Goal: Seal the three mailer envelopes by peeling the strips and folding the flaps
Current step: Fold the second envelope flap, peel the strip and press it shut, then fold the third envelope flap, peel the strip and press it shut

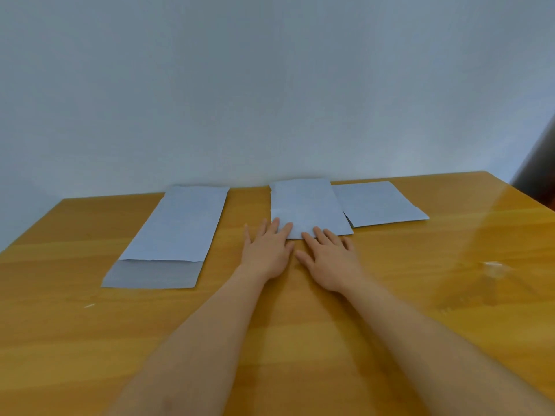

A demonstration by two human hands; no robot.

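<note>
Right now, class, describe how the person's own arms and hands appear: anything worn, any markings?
Both forearms are bare, with no sleeves in view. The left hand and right hand wear no gloves; no rings, watch, bracelets or markings are visible, though the picture is slightly soft.

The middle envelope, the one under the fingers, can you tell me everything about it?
The middle envelope is a plain, pale grey-blue mailer that looks like thin plastic or paper. It lies flat on the wooden table, lengthwise away from the person, its far end by the wall. Its right edge overlaps the right envelope. It looks shorter than the left one, with no flap showing. The straight fingers of the left hand and right hand press on its near edge.
</note>
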